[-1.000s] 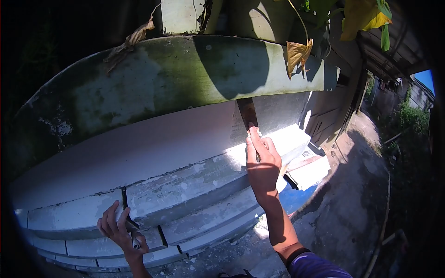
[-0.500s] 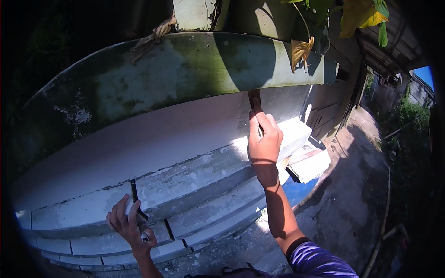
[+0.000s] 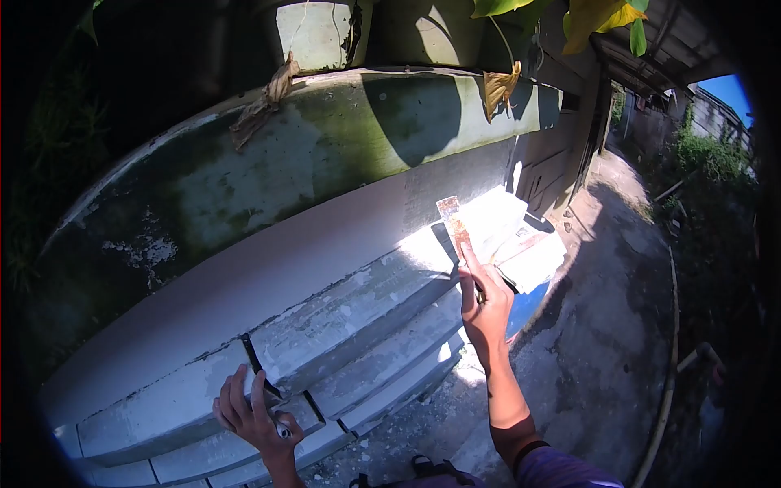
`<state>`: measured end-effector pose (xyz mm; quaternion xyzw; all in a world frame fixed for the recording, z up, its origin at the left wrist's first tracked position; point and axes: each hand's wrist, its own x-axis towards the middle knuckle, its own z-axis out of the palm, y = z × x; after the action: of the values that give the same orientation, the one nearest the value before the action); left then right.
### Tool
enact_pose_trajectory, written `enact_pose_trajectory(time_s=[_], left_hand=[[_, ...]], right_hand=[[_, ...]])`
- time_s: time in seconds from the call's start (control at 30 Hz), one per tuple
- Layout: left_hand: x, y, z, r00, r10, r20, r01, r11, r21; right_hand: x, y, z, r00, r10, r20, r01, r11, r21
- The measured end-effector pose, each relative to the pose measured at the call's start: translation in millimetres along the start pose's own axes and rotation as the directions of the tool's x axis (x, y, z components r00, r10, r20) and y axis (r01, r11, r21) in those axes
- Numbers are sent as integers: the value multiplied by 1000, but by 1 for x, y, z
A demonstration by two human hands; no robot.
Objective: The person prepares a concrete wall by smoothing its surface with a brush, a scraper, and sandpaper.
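Because its blade looks thin, flat and metallic, the scraper (image 3: 451,221) should be light and fairly stiff, perhaps springing a little towards the tip. It lies just off the middle of the view, towards 2 o'clock, in front of the sunlit end of the ledge (image 3: 350,319); whether its edge touches anything there, I cannot tell. The reddish-brown patches look like rust or grime, so the surface is probably rough rather than slippery, and hardly fragile. The sensible hold is low down, away from the edge, with a finger laid along the flat to steady it. The right hand (image 3: 486,309), at 4 o'clock, has it much that way: the index finger reaches along the blade, which points to 11 o'clock from the knuckles, and the other fingers fold in below, hiding any handle. Papers (image 3: 543,264) lie just beyond that hand, towards 2 o'clock from it. At 7 o'clock, the left hand (image 3: 259,413) has its fingers spread and gently curled over the ledge; contact with it is unclear. A small pale tube (image 3: 282,429), seemingly light and rigid, sits pinched by the thumb against the palm, one rounded end showing.
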<state>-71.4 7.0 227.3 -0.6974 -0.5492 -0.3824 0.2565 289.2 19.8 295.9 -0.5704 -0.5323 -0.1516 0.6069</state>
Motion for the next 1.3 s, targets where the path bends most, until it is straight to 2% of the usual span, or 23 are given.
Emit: enact_pose_trajectory(time_s=[0.03, 0.1, 0.17, 0.27, 0.37, 0.47, 0.6, 0.77, 0.9, 1.13, 1.3], left_hand=[[0, -1, 3, 1000, 8, -14, -8, 1000, 2], [0, -2, 4, 999, 25, -34, -25, 1000, 1], [1, -1, 5, 998, 33, -58, -34, 999, -4], [0, -3, 8, 997, 20, -73, -21, 1000, -14], [0, -2, 6, 998, 29, -58, -29, 1000, -2], [0, -2, 7, 997, 29, -70, -28, 1000, 9], [-3, -6, 13, 994, 45, -102, -42, 999, 31], [-3, -4, 18, 989, 16, -149, -11, 1000, 29], [-4, -6, 25, 984, 29, -177, -16, 997, 77], [-8, -13, 29, 981, 75, -177, -43, 983, 176], [-12, -21, 36, 976, 72, -203, -39, 986, 163]], right_hand=[[-1, 3, 3, 1000, -28, -10, 28, 1000, 3], [3, 0, 6, 997, -21, 78, 28, 996, -82], [14, -12, 14, 998, -1, 62, 7, 995, -97], [25, -10, 25, 995, -99, 8, 99, 990, -100], [30, -12, 29, 996, -82, 37, 86, 988, -127], [29, -9, 33, 997, -75, 21, 76, 995, -69], [28, -6, 32, 998, -38, 58, 45, 991, -125], [24, 4, 39, 998, -37, 54, 42, 994, -103], [23, 13, 41, 993, -100, 59, 106, 989, -100], [27, 3, 41, 998, -27, 55, 31, 997, -69], [30, -1, 38, 995, 20, 96, -11, 995, -96]])
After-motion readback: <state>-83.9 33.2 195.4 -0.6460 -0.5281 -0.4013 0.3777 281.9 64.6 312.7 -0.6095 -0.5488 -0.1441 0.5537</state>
